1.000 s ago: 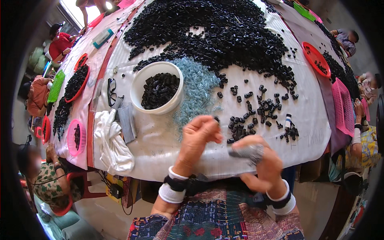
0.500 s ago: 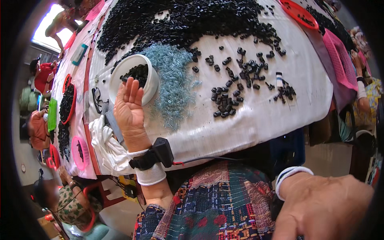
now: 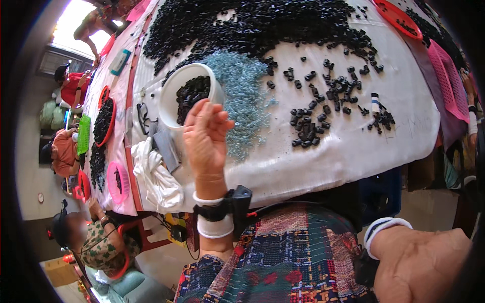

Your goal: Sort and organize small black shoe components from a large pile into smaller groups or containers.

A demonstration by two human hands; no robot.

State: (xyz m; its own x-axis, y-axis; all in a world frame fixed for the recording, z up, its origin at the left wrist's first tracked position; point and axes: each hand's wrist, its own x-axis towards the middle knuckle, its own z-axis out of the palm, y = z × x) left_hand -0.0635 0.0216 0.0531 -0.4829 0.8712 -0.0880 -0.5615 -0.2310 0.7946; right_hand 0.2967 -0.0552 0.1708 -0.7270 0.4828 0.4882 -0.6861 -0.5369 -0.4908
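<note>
My left hand (image 3: 207, 132) is raised over the near edge of a white bowl (image 3: 218, 93). Its thumb lies against the curled index finger and the other fingers bend in loosely; whether anything small is pinched there is hidden. Inside the bowl are many small black parts (image 3: 191, 96). Beside it spreads a pile of small pale-blue translucent rings (image 3: 242, 83). A loose cluster of black cylindrical parts (image 3: 305, 132) lies further right on the white cloth. Low at the right edge, my right hand (image 3: 429, 262) hangs close to my lap, its fingers out of sight.
A large black heap (image 3: 283, 25) covers the far tabletop. White cloth gloves (image 3: 156, 177) and dark glasses (image 3: 143, 118) lie left of my arm. A white tube with a dark cap (image 3: 375, 103) stands among thin black bits. Red trays and pink baskets (image 3: 447, 81) flank both sides; other people sit nearby.
My left hand has turned and its straight fingers have curled in, thumb against the index finger. The whole view has shifted, moving the table rightward in the picture. My right hand sits slightly lower.
</note>
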